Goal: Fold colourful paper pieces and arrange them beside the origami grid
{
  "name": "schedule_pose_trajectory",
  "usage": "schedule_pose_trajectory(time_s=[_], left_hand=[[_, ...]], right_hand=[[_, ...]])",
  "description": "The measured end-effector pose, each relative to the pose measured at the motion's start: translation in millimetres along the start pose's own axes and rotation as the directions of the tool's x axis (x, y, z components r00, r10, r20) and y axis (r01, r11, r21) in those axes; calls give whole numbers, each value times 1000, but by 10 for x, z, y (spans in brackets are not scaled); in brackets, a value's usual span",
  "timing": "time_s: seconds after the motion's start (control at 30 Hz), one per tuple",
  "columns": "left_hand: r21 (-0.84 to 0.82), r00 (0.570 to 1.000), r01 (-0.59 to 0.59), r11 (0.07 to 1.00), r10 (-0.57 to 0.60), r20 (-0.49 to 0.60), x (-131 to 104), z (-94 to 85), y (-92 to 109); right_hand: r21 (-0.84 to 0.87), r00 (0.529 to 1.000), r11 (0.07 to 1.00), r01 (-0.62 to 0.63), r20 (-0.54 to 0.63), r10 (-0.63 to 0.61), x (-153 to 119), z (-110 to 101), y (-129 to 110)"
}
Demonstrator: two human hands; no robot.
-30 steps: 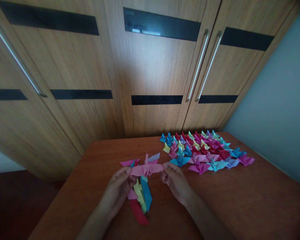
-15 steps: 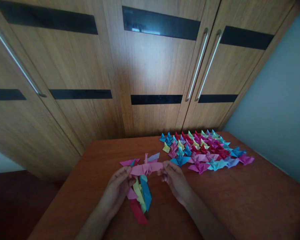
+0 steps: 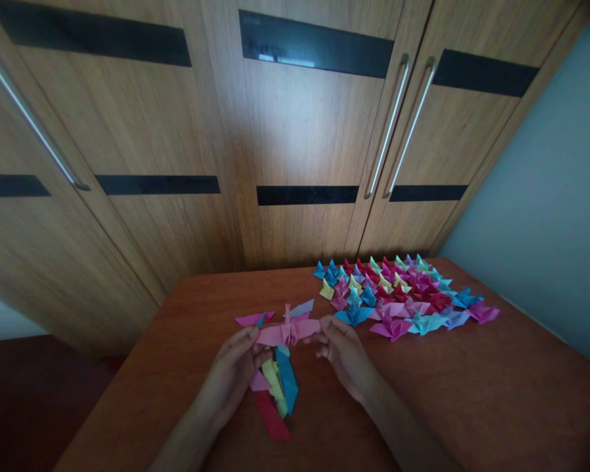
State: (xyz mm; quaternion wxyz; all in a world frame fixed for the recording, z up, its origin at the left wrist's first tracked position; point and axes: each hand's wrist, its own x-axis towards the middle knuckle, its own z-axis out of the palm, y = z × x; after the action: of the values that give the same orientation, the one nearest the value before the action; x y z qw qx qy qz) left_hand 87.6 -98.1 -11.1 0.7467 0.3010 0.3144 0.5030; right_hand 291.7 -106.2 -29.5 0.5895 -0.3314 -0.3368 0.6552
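**Light paper, pinched at both wingtips**

Nearest, folded papers [image 3: 274, 417] are strewn on the table [image 3: 177, 419]. Over them, the pink paper crane [image 3: 288, 332] is pinched at opposite wingtips by the left hand [image 3: 232, 377] and right hand [image 3: 348, 357]. Probably light and easily creased, it is best gripped there. Farther off, paper birds [image 3: 392, 328] are clustered.

The left hand [image 3: 232, 370], right hand [image 3: 347, 354] and both forearms [image 3: 189, 426] are bare.
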Motion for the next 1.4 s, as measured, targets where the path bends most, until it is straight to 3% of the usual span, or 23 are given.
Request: schedule_pose_trajectory(time_s=[0.33, 0.57, 1.13, 1.4], left_hand=[[-35, 995, 92, 995, -91, 30, -30, 81, -54], [-25, 998, 58, 998, -58, 9, -16, 52, -94], [-27, 998, 5, 1000, -7, -64, 6, 51, -84], [23, 1000, -2, 1000, 2, 5, 1, 42, -133]], right_hand=[[-19, 999, 999, -31, 26, 31, -13, 17, 12], [-140, 998, 990, -11, 66, 20, -27, 27, 16], [-364, 999, 931, 25, -18, -34, 25, 15, 41], [-451, 1000, 893, -3, -22, -8, 31, 7, 86]])
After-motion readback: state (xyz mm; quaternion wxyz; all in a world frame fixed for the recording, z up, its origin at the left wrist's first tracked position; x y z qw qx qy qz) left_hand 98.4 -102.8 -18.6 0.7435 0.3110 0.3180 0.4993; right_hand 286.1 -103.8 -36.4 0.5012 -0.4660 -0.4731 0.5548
